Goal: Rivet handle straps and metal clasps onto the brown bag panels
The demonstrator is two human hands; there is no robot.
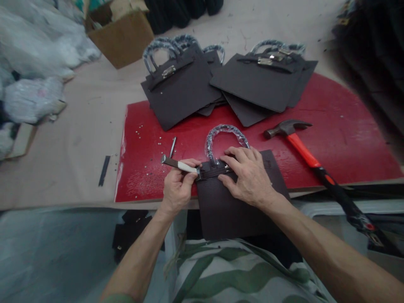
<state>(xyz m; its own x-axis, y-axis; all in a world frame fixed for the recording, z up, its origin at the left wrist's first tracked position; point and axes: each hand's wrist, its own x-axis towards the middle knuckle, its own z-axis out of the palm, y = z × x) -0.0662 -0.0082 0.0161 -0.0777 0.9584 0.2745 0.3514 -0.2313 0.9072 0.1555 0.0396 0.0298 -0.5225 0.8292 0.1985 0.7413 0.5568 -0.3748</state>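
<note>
A dark brown bag panel (233, 210) with a plastic-wrapped handle (225, 128) lies over the front edge of the red board (142, 122). My left hand (178, 185) is closed on a small tool (179, 164) with a metal end and a white and brown shaft; its tip meets the left end of the panel's strap (211, 171). My right hand (248, 174) rests on the panel, fingers bent and apart around the strap's metal clasp (227, 168), partly hidden. Its fingertips press on the strap and the handle base.
A claw hammer (303, 149) lies at the right, its grip past the board's edge. Finished-looking panels with wrapped handles (186, 88) (259, 80) are stacked behind. A metal rod (173, 147) and small studs lie at the left, a cardboard box (121, 40) farther back.
</note>
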